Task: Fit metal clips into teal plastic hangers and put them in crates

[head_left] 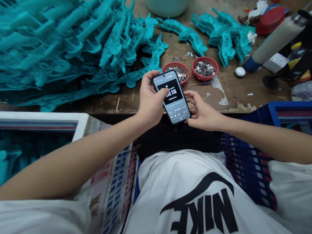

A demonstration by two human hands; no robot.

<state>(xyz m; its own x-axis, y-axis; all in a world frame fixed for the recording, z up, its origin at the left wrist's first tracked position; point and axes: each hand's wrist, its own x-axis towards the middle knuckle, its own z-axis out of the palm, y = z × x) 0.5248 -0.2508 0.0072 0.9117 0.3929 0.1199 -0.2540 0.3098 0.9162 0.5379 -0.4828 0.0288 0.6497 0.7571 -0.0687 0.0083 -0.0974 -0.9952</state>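
Note:
A smartphone (177, 109) with its screen lit is held between both hands, over the near edge of the workbench. My left hand (152, 102) grips its left side, with the thumb lying across the upper part of the screen. On the phone's lower right edge, my right hand (201, 112) closes its fingers and thumb. Just behind the phone, and partly hidden by it, stands a red basket (168, 66) of small metal pieces. A second red basket (205, 78) with similar metal pieces stands to its right.
Turquoise plastic parts (73, 42) are heaped on the left of the workbench (151, 100); several turquoise mouldings (220, 39) lie at the back right. A tilted bottle (275, 40) and a white egg-shaped object (240, 71) are at right. Crates (81, 125) flank my lap.

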